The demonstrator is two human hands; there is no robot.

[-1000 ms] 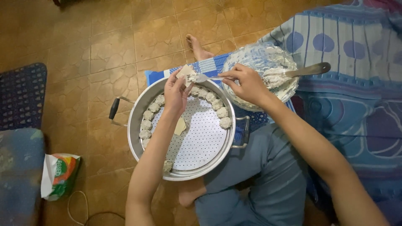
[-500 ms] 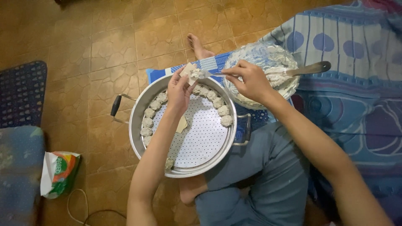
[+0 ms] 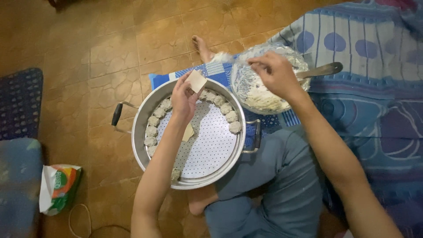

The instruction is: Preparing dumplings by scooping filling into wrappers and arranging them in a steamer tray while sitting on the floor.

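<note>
My left hand (image 3: 184,99) holds a pale square dumpling wrapper (image 3: 196,80) above the far rim of a large metal steamer pot (image 3: 140,132). Several shaped dumplings (image 3: 152,131) line the pot's perforated white tray along its edge, and a spare wrapper (image 3: 188,132) lies on the tray under my wrist. My right hand (image 3: 275,75) grips a thin utensil, blurred by motion, over a bowl of white filling (image 3: 257,94). A metal spoon handle (image 3: 324,69) sticks out of the bowl to the right.
The pot stands on a brown tiled floor between my legs, partly on a blue checked cloth (image 3: 211,70). A patterned blue mattress (image 3: 374,88) fills the right side. A green and orange plastic packet (image 3: 57,187) lies at lower left, beside dark blue cushions (image 3: 20,103).
My right hand moved away from my left hand to the bowl of filling. My left hand stayed over the pot rim with the wrapper, which now shows flat and bare.
</note>
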